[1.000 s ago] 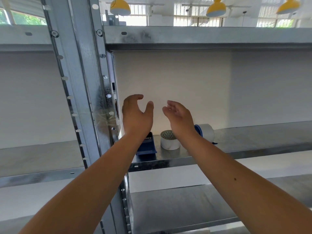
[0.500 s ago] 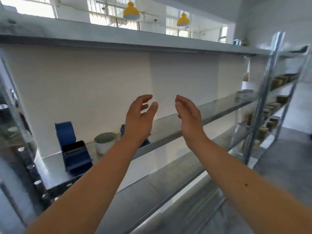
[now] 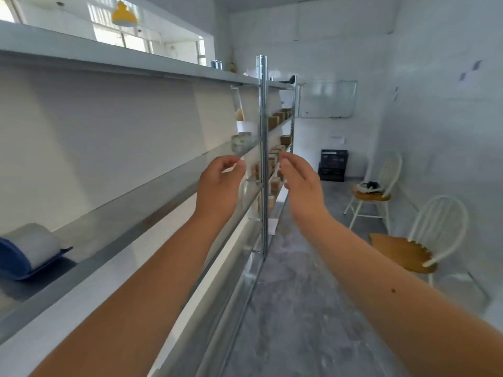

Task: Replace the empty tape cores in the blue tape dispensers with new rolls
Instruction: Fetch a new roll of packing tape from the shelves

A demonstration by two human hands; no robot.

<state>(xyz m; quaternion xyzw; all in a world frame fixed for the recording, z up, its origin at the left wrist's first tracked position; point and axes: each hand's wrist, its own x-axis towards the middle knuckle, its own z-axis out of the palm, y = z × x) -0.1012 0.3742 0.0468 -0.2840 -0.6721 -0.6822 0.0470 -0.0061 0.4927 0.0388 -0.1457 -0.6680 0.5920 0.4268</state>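
Both arms reach forward at chest height over the aisle, empty. The left hand (image 3: 219,186) has its fingers curled loosely inward, gripping nothing; the right hand (image 3: 300,183) is cupped and half open, also holding nothing. A blue tape dispenser (image 3: 25,254) carrying a white roll sits on the metal shelf (image 3: 152,191) at the far left edge, partly cut off by the frame and blurred. Small brown boxes (image 3: 275,161) on the far shelves are too smeared to identify. Two white chairs (image 3: 424,240) stand at right, by the wall.
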